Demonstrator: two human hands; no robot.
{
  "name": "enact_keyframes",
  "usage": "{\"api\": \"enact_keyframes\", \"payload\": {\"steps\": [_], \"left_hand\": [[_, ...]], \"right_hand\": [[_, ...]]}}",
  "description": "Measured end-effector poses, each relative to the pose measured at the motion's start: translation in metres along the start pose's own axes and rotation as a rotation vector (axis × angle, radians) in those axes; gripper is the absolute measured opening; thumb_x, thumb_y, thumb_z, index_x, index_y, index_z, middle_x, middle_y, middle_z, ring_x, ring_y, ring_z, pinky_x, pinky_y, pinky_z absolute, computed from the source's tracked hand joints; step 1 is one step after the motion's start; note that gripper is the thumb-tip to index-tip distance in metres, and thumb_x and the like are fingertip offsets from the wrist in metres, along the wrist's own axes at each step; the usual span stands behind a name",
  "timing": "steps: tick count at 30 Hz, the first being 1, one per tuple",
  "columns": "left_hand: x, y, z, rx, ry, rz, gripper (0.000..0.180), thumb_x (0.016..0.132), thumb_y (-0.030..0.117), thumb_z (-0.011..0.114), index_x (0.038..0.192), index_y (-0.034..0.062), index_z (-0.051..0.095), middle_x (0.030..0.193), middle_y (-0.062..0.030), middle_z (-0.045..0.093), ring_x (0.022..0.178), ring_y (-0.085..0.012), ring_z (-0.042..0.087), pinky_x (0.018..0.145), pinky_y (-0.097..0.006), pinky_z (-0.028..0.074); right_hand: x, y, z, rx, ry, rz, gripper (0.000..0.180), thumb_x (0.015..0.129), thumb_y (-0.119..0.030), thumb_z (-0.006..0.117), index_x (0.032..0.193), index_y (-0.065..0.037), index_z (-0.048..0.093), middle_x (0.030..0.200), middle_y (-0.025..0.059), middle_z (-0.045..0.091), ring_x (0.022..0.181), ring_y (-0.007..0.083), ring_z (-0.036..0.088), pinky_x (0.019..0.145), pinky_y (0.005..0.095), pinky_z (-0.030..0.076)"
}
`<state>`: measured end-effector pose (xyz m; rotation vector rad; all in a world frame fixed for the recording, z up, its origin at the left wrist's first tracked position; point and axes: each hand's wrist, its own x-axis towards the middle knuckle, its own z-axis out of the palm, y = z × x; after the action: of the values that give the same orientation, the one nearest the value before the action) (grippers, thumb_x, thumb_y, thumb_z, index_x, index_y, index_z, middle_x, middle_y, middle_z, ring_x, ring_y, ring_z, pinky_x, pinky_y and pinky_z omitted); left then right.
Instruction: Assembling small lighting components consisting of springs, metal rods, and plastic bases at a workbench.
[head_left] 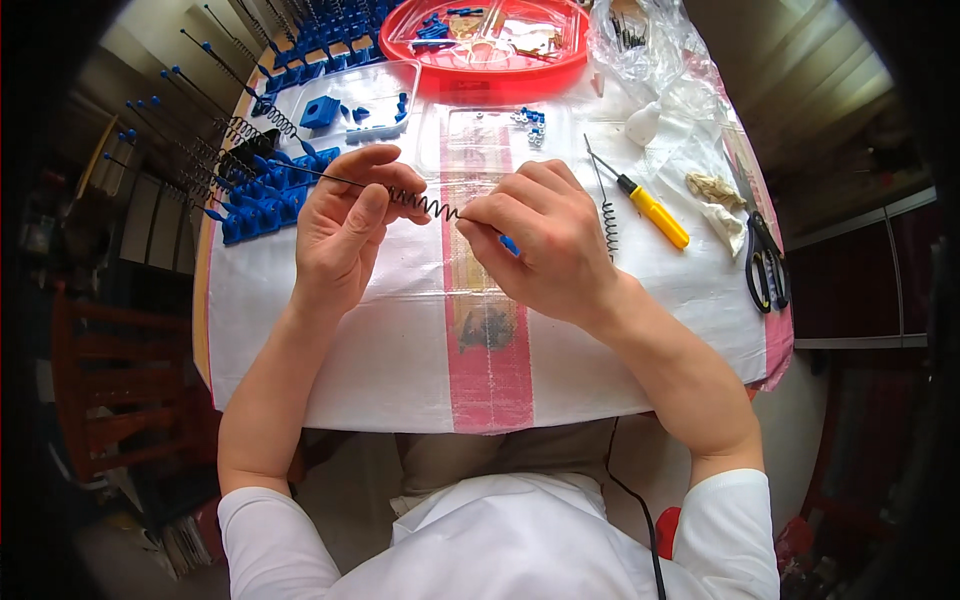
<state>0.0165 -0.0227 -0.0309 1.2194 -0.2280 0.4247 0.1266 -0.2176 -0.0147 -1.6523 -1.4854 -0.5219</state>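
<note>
My left hand [345, 225] pinches a black wire spring [425, 205] whose long straight tail runs up to the left. My right hand [545, 240] grips the spring's other end together with a small blue plastic piece [509, 244] that peeks out under the fingers. Both hands hover over the middle of the table covered in white plastic sheeting [330, 340] with a pink stripe [490, 370].
A second spring [607, 215] and a yellow-handled screwdriver [652, 212] lie right of my hands; scissors [765, 260] near the right edge. Finished blue pieces with springs [250, 195] pile at left. A clear tray [355, 105] and a red tray [485, 40] sit at the back.
</note>
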Motion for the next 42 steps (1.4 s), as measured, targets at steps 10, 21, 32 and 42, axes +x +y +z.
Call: {"api": "enact_keyframes", "payload": {"steps": [10, 21, 32, 42], "left_hand": [[0.000, 0.005, -0.009, 0.037, 0.066, -0.043, 0.031, 0.103, 0.017, 0.046, 0.127, -0.0006, 0.055, 0.112, -0.0178, 0.066, 0.098, -0.0215, 0.066, 0.088, -0.037, 0.054], [0.006, 0.032, -0.013, 0.136, 0.169, -0.180, 0.036, 0.097, 0.010, 0.049, 0.127, -0.0084, 0.055, 0.106, -0.0186, 0.068, 0.080, -0.0166, 0.065, 0.060, -0.024, 0.050], [-0.080, 0.222, -0.029, 0.310, 0.400, 0.390, 0.039, 0.097, 0.009, 0.047, 0.133, -0.0060, 0.049, 0.107, -0.0151, 0.062, 0.073, -0.0129, 0.049, 0.058, -0.022, 0.039], [-0.326, 0.183, -0.214, 0.874, 1.762, 0.388, 0.033, 0.088, 0.003, 0.057, 0.121, 0.0023, 0.053, 0.078, -0.0059, 0.059, 0.063, -0.0127, 0.052, 0.051, -0.026, 0.038]], "right_hand": [[-0.001, 0.006, -0.003, -0.021, 0.003, 0.088, 0.008, 0.078, -0.010, 0.073, 0.079, -0.009, 0.065, 0.076, 0.0031, 0.061, 0.075, 0.0218, 0.057, 0.073, 0.0355, 0.044], [0.004, 0.020, -0.011, -0.068, 0.129, 0.143, 0.007, 0.081, -0.004, 0.074, 0.085, -0.004, 0.068, 0.081, 0.0084, 0.064, 0.078, 0.0260, 0.061, 0.068, 0.0359, 0.048], [0.002, 0.015, -0.003, -0.032, 0.171, 0.230, 0.006, 0.081, -0.009, 0.074, 0.084, -0.007, 0.069, 0.076, 0.0062, 0.062, 0.074, 0.0264, 0.058, 0.068, 0.0382, 0.045], [0.002, 0.004, -0.008, 0.002, 0.180, 0.266, 0.007, 0.082, -0.006, 0.074, 0.087, -0.006, 0.070, 0.075, 0.0052, 0.061, 0.069, 0.0209, 0.057, 0.063, 0.0341, 0.045]]}}
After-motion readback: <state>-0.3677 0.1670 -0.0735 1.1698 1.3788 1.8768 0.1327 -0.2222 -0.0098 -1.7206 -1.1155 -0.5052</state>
